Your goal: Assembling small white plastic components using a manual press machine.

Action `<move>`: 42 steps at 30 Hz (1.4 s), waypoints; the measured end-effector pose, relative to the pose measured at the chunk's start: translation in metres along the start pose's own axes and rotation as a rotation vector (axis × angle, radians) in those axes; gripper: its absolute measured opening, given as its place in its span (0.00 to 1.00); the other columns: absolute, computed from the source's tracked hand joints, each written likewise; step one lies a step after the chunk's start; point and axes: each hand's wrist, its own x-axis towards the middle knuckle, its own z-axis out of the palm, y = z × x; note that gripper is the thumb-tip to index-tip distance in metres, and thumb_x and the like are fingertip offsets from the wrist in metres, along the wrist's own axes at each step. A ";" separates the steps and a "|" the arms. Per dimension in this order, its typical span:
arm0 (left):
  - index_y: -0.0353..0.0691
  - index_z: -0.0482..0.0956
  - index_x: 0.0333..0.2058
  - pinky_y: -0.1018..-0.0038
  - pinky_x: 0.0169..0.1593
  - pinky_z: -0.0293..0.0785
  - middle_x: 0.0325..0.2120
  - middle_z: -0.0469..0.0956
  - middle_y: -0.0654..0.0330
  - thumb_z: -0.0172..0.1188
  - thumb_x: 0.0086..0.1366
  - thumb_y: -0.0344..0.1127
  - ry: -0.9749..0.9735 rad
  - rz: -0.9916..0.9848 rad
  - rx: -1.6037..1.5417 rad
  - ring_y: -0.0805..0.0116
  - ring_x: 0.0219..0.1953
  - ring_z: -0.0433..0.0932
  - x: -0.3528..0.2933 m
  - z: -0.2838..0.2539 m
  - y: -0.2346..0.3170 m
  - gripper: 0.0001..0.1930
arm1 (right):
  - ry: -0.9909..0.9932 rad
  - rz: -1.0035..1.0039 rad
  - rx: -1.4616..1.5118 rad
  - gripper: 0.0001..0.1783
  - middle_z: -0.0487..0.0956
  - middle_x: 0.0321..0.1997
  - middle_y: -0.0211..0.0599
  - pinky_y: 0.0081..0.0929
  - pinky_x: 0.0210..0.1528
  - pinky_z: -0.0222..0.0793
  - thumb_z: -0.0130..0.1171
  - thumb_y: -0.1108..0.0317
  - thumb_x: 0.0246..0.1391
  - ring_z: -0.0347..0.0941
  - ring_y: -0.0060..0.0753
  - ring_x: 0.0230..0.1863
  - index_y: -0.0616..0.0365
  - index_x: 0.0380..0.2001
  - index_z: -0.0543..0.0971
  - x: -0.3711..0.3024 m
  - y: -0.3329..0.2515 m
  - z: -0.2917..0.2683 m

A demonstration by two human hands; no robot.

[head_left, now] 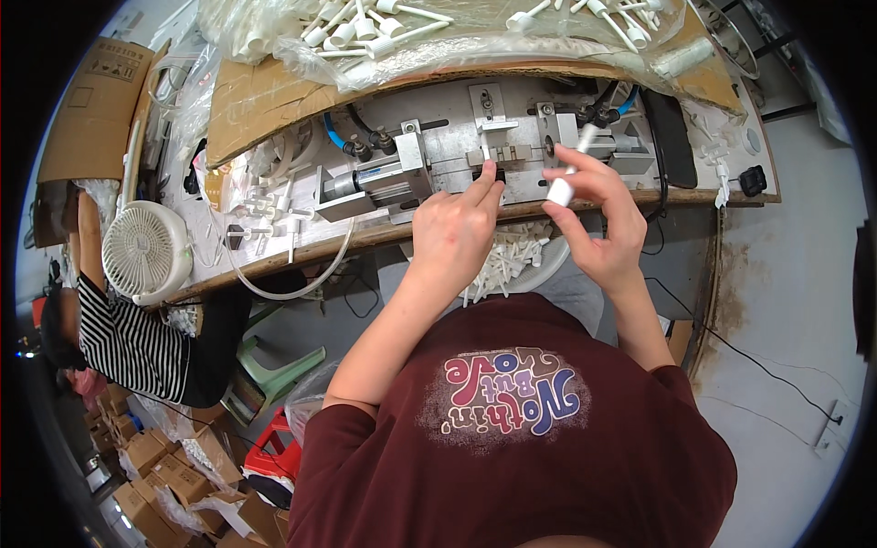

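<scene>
My left hand (pixel 454 233) reaches to the metal fixture (pixel 498 155) in the middle of the bench, index and middle fingers stretched out, the others partly curled. Its index fingertip touches a white plastic piece (pixel 486 144) seated in the fixture; the thumb is hidden. Right of the fixture, my right hand (pixel 606 215) pinches a white plastic stem with a wide cap (pixel 560 192) between thumb and fingers. The cap points down toward me and the thin stem tilts up and away. Metal cylinders (pixel 375 178) with hoses flank the fixture on both sides.
A basin (pixel 553 263) of small white pieces sits below the bench edge. Capped white stems (pixel 365 27) lie on plastic over a cardboard sheet (pixel 265 100) above the fixture. A fan (pixel 146 251) and a clear tube (pixel 301 294) are left; another person in stripes (pixel 132 342) sits beyond.
</scene>
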 end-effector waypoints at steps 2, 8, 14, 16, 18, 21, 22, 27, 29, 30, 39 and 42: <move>0.41 0.84 0.39 0.71 0.29 0.76 0.46 0.82 0.62 0.67 0.52 0.31 -0.018 -0.009 -0.005 0.61 0.23 0.80 -0.001 -0.001 -0.001 0.13 | -0.070 -0.007 -0.130 0.17 0.77 0.54 0.46 0.31 0.45 0.77 0.70 0.76 0.44 0.78 0.39 0.48 0.63 0.40 0.79 0.004 -0.011 -0.001; 0.41 0.84 0.39 0.74 0.29 0.76 0.40 0.84 0.61 0.68 0.55 0.33 -0.017 -0.055 -0.240 0.66 0.23 0.81 0.011 -0.023 -0.006 0.12 | -0.104 -0.136 -0.302 0.15 0.79 0.51 0.41 0.30 0.42 0.78 0.70 0.73 0.43 0.79 0.39 0.44 0.61 0.37 0.80 0.001 -0.004 0.001; 0.39 0.85 0.36 0.79 0.30 0.75 0.29 0.83 0.59 0.66 0.59 0.30 0.382 0.024 -0.326 0.72 0.25 0.80 0.074 -0.063 -0.018 0.06 | -0.244 -0.225 -0.466 0.15 0.79 0.53 0.38 0.28 0.35 0.76 0.69 0.72 0.40 0.80 0.36 0.34 0.60 0.35 0.79 -0.005 0.004 0.021; 0.41 0.85 0.36 0.74 0.35 0.77 0.30 0.83 0.58 0.64 0.60 0.29 0.491 0.088 -0.209 0.66 0.28 0.81 0.098 -0.061 -0.025 0.06 | -0.281 -0.277 -0.537 0.14 0.80 0.53 0.39 0.26 0.30 0.74 0.66 0.72 0.39 0.78 0.31 0.25 0.58 0.34 0.79 -0.005 0.011 0.030; 0.36 0.83 0.36 0.68 0.41 0.75 0.34 0.82 0.54 0.62 0.59 0.26 0.444 0.104 -0.229 0.56 0.36 0.79 0.120 -0.060 -0.016 0.06 | -0.323 -0.266 -0.607 0.16 0.80 0.54 0.38 0.26 0.28 0.72 0.68 0.73 0.38 0.75 0.32 0.23 0.58 0.35 0.79 -0.009 0.014 0.033; 0.41 0.85 0.34 0.64 0.41 0.77 0.33 0.83 0.58 0.63 0.55 0.28 0.611 0.259 -0.061 0.55 0.35 0.80 0.160 -0.025 -0.032 0.07 | -0.321 -0.325 -0.669 0.17 0.81 0.53 0.36 0.24 0.25 0.69 0.70 0.72 0.36 0.71 0.32 0.19 0.56 0.34 0.79 0.003 0.016 0.040; 0.42 0.85 0.38 0.66 0.40 0.77 0.30 0.83 0.56 0.62 0.60 0.30 0.551 0.278 0.001 0.57 0.33 0.81 0.168 -0.018 -0.036 0.08 | -0.334 -0.328 -0.691 0.16 0.81 0.53 0.36 0.24 0.25 0.69 0.69 0.72 0.36 0.71 0.32 0.18 0.56 0.33 0.79 0.006 0.016 0.040; 0.42 0.85 0.39 0.61 0.43 0.77 0.35 0.82 0.52 0.61 0.60 0.35 0.148 0.079 -0.026 0.51 0.36 0.81 0.179 -0.003 -0.036 0.10 | -0.363 -0.290 -0.725 0.11 0.81 0.51 0.38 0.25 0.21 0.70 0.67 0.70 0.41 0.71 0.32 0.16 0.56 0.29 0.77 0.009 0.012 0.042; 0.42 0.85 0.39 0.61 0.42 0.77 0.35 0.81 0.52 0.62 0.60 0.36 0.141 0.048 -0.094 0.51 0.35 0.81 0.180 -0.008 -0.034 0.10 | -0.357 -0.285 -0.721 0.10 0.81 0.52 0.42 0.26 0.22 0.71 0.63 0.72 0.41 0.73 0.33 0.16 0.57 0.29 0.75 0.009 0.013 0.043; 0.41 0.84 0.39 0.64 0.40 0.78 0.33 0.81 0.54 0.64 0.59 0.36 0.136 0.008 -0.149 0.56 0.33 0.82 0.180 -0.011 -0.034 0.11 | -0.370 -0.286 -0.709 0.09 0.80 0.52 0.46 0.26 0.22 0.72 0.61 0.73 0.39 0.75 0.33 0.17 0.58 0.28 0.74 0.010 0.010 0.042; 0.40 0.83 0.41 0.67 0.40 0.78 0.35 0.80 0.57 0.63 0.60 0.33 0.262 -0.008 -0.339 0.62 0.35 0.82 0.154 -0.029 -0.031 0.11 | -0.423 -0.191 -0.578 0.14 0.82 0.49 0.38 0.30 0.29 0.75 0.67 0.68 0.45 0.78 0.40 0.25 0.58 0.36 0.77 0.020 0.002 0.032; 0.42 0.81 0.46 0.67 0.45 0.77 0.38 0.80 0.56 0.59 0.63 0.32 0.285 0.061 -0.131 0.57 0.39 0.81 0.161 -0.013 -0.033 0.13 | -0.467 -0.172 -0.522 0.16 0.83 0.46 0.36 0.30 0.32 0.75 0.68 0.66 0.46 0.80 0.39 0.29 0.58 0.39 0.78 0.025 -0.008 0.027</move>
